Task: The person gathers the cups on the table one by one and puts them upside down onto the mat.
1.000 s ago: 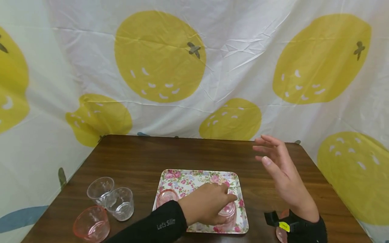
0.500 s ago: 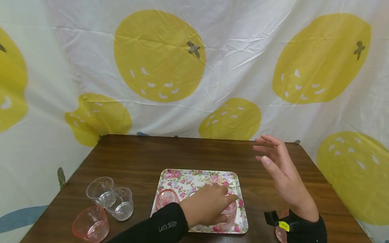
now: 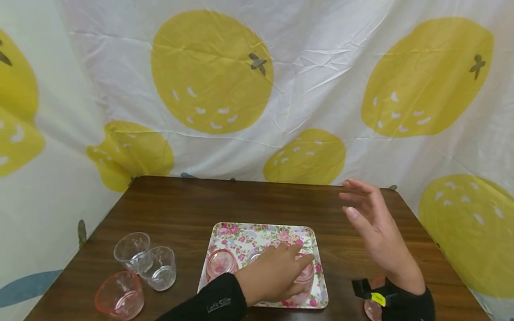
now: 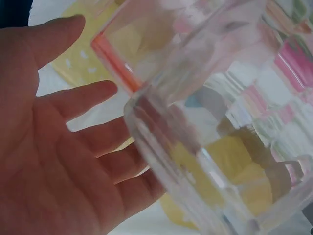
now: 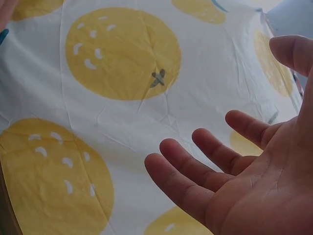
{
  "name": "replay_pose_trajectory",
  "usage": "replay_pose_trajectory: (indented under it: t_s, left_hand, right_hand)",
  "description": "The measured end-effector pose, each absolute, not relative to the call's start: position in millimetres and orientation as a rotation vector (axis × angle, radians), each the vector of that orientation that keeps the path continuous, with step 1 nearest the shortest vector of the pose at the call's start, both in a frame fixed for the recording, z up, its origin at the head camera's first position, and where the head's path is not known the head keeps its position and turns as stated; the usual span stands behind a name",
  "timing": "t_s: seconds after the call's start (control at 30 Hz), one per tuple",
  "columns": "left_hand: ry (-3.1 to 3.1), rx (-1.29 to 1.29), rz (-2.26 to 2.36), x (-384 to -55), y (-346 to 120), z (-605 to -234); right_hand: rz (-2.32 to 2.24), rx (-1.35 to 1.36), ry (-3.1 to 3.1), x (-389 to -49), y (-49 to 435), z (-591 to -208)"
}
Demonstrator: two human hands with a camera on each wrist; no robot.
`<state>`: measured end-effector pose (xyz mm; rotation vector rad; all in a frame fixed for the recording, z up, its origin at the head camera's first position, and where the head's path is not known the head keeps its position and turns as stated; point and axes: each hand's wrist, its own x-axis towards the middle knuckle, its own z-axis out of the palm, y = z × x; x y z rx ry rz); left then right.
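My left hand [image 3: 273, 273] hovers palm down over the floral tray [image 3: 237, 234], its fingers spread. Under and beside it, a clear glass [image 3: 254, 257] is mostly hidden and a pink glass [image 3: 306, 274] shows past the fingers. Another pink glass [image 3: 221, 264] sits at the tray's left side. In the left wrist view the fingertips are right at the rim of the clear glass [image 4: 166, 161], with a red-rimmed glass [image 4: 117, 63] behind it. My right hand [image 3: 375, 232] is raised to the right of the tray, fingers loosely extended, holding nothing.
Left of the tray stand two clear glasses [image 3: 160, 269] [image 3: 131, 248] and a red-rimmed glass [image 3: 121, 298], close together on the brown wooden table [image 3: 192, 205]. Another pinkish glass [image 3: 372, 308] is partly hidden by the right wrist. A lemon-print cloth [image 3: 313, 98] hangs behind.
The left hand has shifted slightly, its fingers looking more spread, and the clear glass's rim has come into view beside it. The right hand stays nearly still.
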<state>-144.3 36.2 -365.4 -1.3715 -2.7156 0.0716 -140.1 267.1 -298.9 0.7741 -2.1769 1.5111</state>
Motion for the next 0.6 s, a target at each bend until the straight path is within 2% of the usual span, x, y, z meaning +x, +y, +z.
replay_pose_trajectory:
  t_s: [0.17, 0.37, 0.6]
  left_hand:
    - [-2.646, -1.333, -0.196, -145.7, 23.9, -360.0]
    - [-2.594, -1.220, -0.597, -148.7, -8.0, -336.6]
    - [-2.484, -1.071, -0.894, -152.4, -48.8, -315.2]
  right_hand:
    - [1.427, 0.672, -2.277, -135.2, 272.6, -294.8]
    - [1.323, 0.528, -2.389, -125.3, 284.3, -289.5]
    - [1.012, 0.524, -2.512, -117.5, 306.6, -293.9]
